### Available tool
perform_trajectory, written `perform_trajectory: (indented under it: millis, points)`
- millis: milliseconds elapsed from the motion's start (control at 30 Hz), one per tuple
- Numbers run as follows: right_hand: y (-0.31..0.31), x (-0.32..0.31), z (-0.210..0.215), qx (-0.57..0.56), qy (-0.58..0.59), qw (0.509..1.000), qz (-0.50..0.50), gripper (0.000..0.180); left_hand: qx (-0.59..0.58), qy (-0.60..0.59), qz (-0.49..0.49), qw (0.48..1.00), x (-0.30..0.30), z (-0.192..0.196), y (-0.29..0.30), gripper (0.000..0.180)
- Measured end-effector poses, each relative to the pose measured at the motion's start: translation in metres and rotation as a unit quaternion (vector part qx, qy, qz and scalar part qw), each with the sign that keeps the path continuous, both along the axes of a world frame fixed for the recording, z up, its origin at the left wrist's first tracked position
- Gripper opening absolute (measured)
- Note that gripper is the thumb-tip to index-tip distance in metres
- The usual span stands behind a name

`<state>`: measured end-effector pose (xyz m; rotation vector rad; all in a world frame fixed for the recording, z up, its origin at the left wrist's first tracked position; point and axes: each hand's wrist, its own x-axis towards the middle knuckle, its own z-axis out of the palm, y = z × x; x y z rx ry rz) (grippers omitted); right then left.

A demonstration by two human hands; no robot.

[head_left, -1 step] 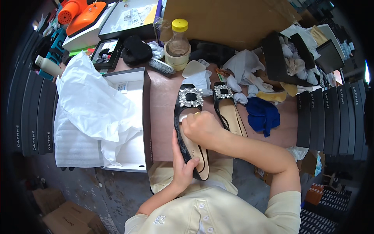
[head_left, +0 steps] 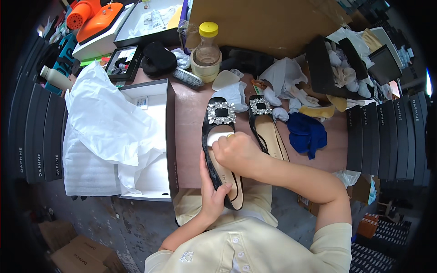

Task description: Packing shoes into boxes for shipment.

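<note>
A black flat shoe (head_left: 207,159) with a jewelled square buckle and a beige insole is tilted over the front of the table. My left hand (head_left: 213,196) is closed around its heel end, thumb on the inner edge and fingers along the outer side. My right hand (head_left: 234,152) is closed in a fist at the shoe's opening, gripping a small white pad (head_left: 217,136) against the insole behind the buckle. Most of the pad lies hidden under the fingers. The matching shoe (head_left: 272,132) lies just right, partly behind my right forearm.
An open shoe box (head_left: 172,136) with white tissue paper (head_left: 107,113) stands at left. A yellow-capped bottle (head_left: 208,50), a brush (head_left: 188,78) and crumpled paper sit behind. A blue cloth (head_left: 307,134) lies right. Stacked dark boxes (head_left: 387,136) flank both sides.
My right hand has shifted very slightly, and more of the white pad shows beside its fingers. The held shoe has moved a touch to the left.
</note>
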<state>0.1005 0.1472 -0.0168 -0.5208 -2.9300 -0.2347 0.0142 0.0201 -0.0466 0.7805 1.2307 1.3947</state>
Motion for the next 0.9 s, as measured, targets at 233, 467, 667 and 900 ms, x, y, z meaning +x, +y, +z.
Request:
perform_trajectory:
  millis: [233, 467, 667, 900]
  points:
    - [0.003, 0.049, 0.069, 0.053, 0.092, 0.980, -0.169, 0.038, -0.061, -0.068, 0.040, 0.995, 0.001, -0.007, 0.003, 0.085]
    - [-0.011, 0.011, -0.009, -0.324, -0.033, 0.935, -0.143, 0.062, -0.038, 0.018, 0.011, 0.999, 0.020, -0.053, 0.007, 0.090]
    - [0.013, -0.027, -0.057, -0.284, -0.044, 0.938, -0.195, 0.071, 0.008, 0.033, 0.069, 0.997, 0.033, -0.051, 0.014, 0.095]
    - [0.019, -0.033, -0.064, -0.351, -0.001, 0.904, -0.244, 0.068, 0.008, -0.033, 0.075, 0.997, 0.038, -0.063, 0.004, 0.097]
